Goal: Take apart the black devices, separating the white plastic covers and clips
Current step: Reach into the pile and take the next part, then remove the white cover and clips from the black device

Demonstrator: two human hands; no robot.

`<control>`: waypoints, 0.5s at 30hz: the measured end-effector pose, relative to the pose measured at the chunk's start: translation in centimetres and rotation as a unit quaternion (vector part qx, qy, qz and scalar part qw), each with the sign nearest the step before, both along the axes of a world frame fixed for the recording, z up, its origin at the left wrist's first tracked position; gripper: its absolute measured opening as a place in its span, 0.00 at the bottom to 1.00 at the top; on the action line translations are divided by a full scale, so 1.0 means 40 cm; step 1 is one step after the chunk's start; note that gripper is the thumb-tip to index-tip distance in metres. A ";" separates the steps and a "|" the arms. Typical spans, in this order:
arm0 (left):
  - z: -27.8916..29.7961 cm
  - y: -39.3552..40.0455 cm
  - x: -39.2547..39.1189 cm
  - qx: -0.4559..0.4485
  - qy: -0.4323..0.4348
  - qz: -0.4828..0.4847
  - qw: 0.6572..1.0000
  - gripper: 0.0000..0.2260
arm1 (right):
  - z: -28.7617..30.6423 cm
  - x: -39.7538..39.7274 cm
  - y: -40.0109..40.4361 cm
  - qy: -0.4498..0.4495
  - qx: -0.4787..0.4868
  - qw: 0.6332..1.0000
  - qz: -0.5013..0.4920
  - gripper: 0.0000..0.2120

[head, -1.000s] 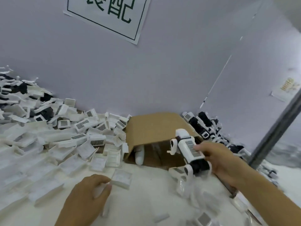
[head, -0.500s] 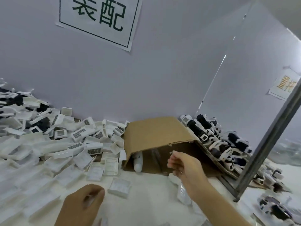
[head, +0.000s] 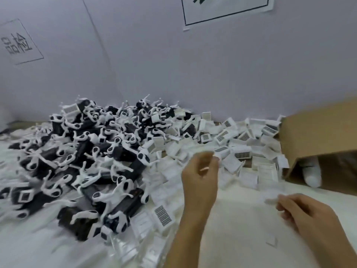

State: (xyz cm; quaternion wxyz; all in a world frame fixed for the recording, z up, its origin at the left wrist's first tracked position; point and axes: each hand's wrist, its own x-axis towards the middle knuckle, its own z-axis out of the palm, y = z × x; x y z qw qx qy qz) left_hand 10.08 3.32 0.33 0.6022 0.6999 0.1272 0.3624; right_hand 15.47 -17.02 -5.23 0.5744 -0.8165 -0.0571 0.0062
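Black devices [head: 92,161] heaped at left and centre-left of frame, white clips jutting out at all angles; no single long axis. White plastic covers [head: 237,149] spread right of heap, toward cardboard box [head: 316,132] at right edge. Left hand [head: 201,180], mid-frame, nearer the heap: nearest devices just left of it. Fingers loosely curled, seemingly empty; blur hides detail. Right hand [head: 307,213], lower right, pinches small white piece [head: 271,201], probably clip. Judgement: next pick falls to left hand, reaching left.

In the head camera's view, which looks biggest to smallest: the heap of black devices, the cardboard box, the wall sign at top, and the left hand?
1. Heap of black devices, by far.
2. Cardboard box and wall sign: both cut off by the frame, so unsure between them.
3. Left hand, though nearness enlarges it.
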 end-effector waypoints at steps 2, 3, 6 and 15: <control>0.041 0.083 0.010 0.143 0.059 0.145 0.977 0.13 | -0.002 0.006 0.004 0.006 0.012 1.000 -0.004 0.13; 0.056 0.132 0.014 0.227 0.140 0.218 0.939 0.18 | -0.003 0.006 0.005 0.009 0.016 1.000 -0.003 0.13; 0.085 0.283 0.011 0.307 0.406 0.273 0.816 0.27 | -0.010 0.005 0.005 0.004 0.025 1.000 0.002 0.13; 0.098 0.368 -0.040 0.289 0.207 0.284 0.890 0.13 | -0.019 0.001 0.006 -0.002 0.041 0.999 0.002 0.13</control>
